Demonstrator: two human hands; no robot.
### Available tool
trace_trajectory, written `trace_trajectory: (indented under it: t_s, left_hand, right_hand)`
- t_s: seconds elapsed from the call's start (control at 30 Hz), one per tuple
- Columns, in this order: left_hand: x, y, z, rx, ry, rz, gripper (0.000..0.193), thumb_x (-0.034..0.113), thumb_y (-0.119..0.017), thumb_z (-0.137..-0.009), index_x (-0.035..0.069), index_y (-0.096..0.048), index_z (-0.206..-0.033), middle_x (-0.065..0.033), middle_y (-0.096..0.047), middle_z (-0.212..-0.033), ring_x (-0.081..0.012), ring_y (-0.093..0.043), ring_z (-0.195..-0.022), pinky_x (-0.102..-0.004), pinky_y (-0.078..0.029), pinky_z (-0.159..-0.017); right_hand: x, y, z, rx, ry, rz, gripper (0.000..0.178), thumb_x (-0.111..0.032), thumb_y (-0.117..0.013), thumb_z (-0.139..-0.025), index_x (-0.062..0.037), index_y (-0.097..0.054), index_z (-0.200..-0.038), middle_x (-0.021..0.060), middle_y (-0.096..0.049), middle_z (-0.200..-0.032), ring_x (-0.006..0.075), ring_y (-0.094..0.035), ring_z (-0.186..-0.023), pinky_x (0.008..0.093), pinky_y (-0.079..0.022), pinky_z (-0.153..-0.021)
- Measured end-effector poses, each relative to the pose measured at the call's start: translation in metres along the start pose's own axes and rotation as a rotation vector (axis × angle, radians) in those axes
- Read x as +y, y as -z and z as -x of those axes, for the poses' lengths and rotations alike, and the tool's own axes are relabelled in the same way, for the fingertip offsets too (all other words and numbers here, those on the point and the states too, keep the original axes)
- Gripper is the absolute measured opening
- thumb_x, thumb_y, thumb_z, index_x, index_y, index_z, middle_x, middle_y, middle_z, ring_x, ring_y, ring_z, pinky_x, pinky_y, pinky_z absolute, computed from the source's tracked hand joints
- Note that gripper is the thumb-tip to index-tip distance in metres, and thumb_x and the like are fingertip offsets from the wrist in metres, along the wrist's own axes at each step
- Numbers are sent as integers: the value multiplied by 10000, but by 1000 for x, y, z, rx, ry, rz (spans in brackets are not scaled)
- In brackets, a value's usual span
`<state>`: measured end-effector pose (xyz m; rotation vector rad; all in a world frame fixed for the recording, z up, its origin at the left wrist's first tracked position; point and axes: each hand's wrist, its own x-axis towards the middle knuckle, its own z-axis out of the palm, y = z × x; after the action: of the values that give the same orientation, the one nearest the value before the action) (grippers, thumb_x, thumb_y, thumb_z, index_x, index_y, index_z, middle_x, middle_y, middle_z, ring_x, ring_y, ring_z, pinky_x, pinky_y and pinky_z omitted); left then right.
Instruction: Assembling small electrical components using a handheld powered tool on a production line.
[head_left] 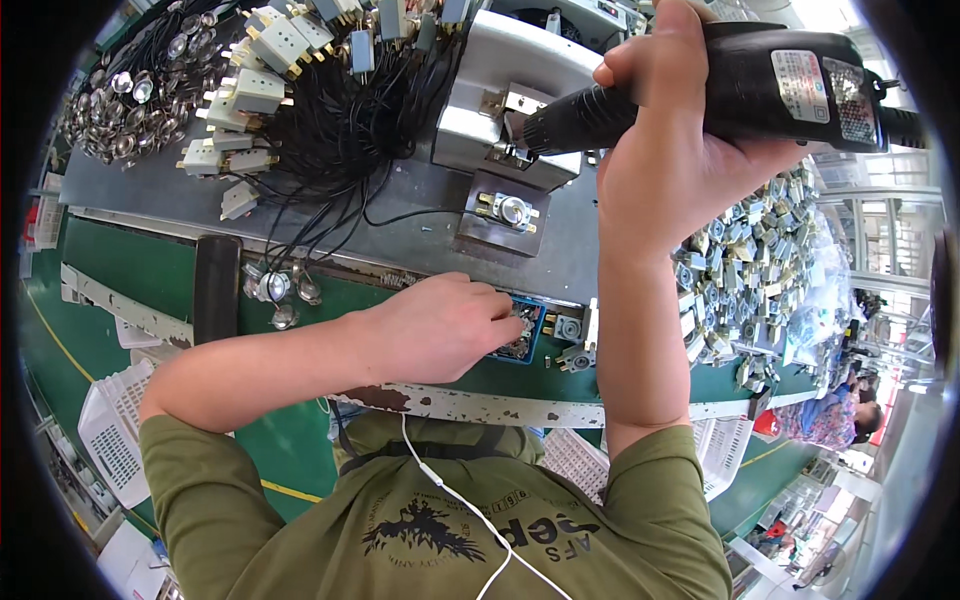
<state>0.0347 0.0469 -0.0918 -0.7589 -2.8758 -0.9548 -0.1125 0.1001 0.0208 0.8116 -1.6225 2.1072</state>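
My right hand (pixel 660 165) is wrapped round a black electric screwdriver (pixel 755 85) at the upper right. Its nose points left, close to the opening of a grey metal machine (pixel 515 65). My left hand (pixel 440 325) has its fingers curled together at a small blue box (pixel 540 325) of tiny metal parts; whatever is between the fingertips is hidden. Between the hands and the machine stands a dark metal block (pixel 470 235), with a small round socket part with brass terminals (pixel 513 211) on it. A black cable runs left from that part.
At the upper left lie bundled black cables (pixel 340 130) with grey-white connector blocks (pixel 260 90) and shiny metal cups (pixel 125 90). A large heap of socket parts (pixel 750 270) is at right. Loose socket parts (pixel 570 330) sit beside the blue box. White crates (pixel 115 430) stand below the bench.
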Motion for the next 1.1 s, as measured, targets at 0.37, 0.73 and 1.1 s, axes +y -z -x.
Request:
trace_trajectory:
  t_s: [0.37, 0.73, 1.1]
  left_hand:
    - [0, 3, -3, 18, -37, -41, 127, 117, -640, -841, 69, -668, -955, -67, -671, -920, -245, -671, -886, -386, -526, -777]
    - [0, 9, -7, 6, -35, -43, 110, 137, -639, -862, 73, -670, -946, -68, -675, -904, -255, -673, -868, -393, -531, -779]
    - [2, 24, -4, 102, -9, 32, 130, 116, -712, -829, 94, -673, -951, -57, -665, -915, -255, -672, -888, -395, -521, -785]
  right_hand:
    - [7, 9, -25, -195, -116, -196, 223, 26, -689, -922, 37, -557, -1102, 125, -674, -862, 158, -616, -562, 275, -500, -513]
    - [23, -26, -18, -131, 85, -1174, 494, 61, -677, -927, 2, -375, -1313, 109, -655, -898, 127, -618, -595, 263, -524, -529]
    - [52, -12, -34, -484, 164, -1146, 138, 63, -650, -906, 64, -590, -1031, 137, -690, -904, 137, -634, -590, 259, -520, -539]
